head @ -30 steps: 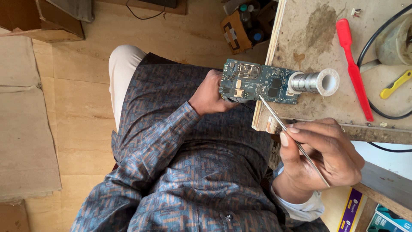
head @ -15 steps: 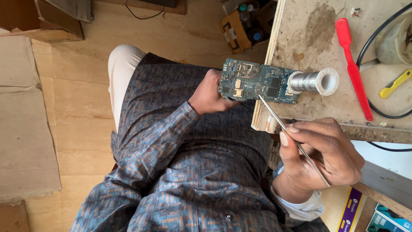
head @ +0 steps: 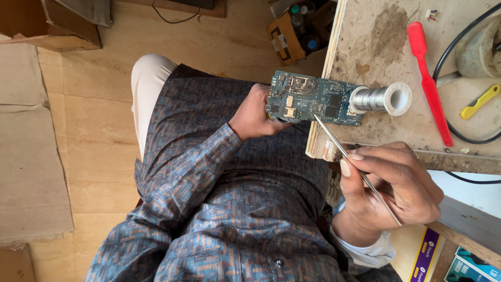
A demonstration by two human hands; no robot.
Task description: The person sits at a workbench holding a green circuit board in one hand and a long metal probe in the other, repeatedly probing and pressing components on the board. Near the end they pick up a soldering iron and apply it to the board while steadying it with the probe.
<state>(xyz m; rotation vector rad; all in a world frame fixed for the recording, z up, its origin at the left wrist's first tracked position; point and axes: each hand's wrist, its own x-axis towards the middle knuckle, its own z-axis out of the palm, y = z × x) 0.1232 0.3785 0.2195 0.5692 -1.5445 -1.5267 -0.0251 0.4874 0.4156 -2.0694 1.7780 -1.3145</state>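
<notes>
My left hand (head: pixel 254 112) grips one end of a blue-green circuit board (head: pixel 313 99) and holds it level at the edge of a worn wooden worktable (head: pixel 376 47). The board's far end lies against a spool of solder wire (head: pixel 381 99) on the table. My right hand (head: pixel 391 193) pinches a thin metal tool (head: pixel 355 164), like tweezers or a probe. Its tip touches the board's near edge, close to the black chips.
On the table lie a red plastic pry tool (head: pixel 429 83), a yellow tool (head: pixel 480 102) and a black cable (head: pixel 459 52). A cardboard box with bottles (head: pixel 295 28) stands on the tiled floor. Coloured boxes (head: pixel 449 261) sit at the lower right, and a mat (head: pixel 31 162) at the left.
</notes>
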